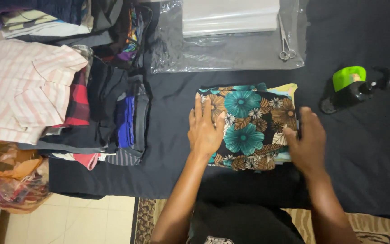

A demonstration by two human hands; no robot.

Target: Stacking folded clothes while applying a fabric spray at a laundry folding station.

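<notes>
Teal-and-brown floral folded garment (249, 126) lies mid-frame on the black cloth (168, 149) | my left hand (205, 129) presses flat on its left edge, fingers spread, gripping nothing | right hand (307, 140) rests at its right edge, blurred, grip I cannot tell | soft, light, floppy: I'd hold both side edges | scissors (286, 47) upper right.

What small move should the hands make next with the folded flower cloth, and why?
Probably press and smooth the flower cloth flat. The left hand lies open on its left edge and the right hand on its right edge, while a yellow layer sticks out at the top right corner, so the fold looks not quite even. The clear plastic bag lies beyond it.
</notes>
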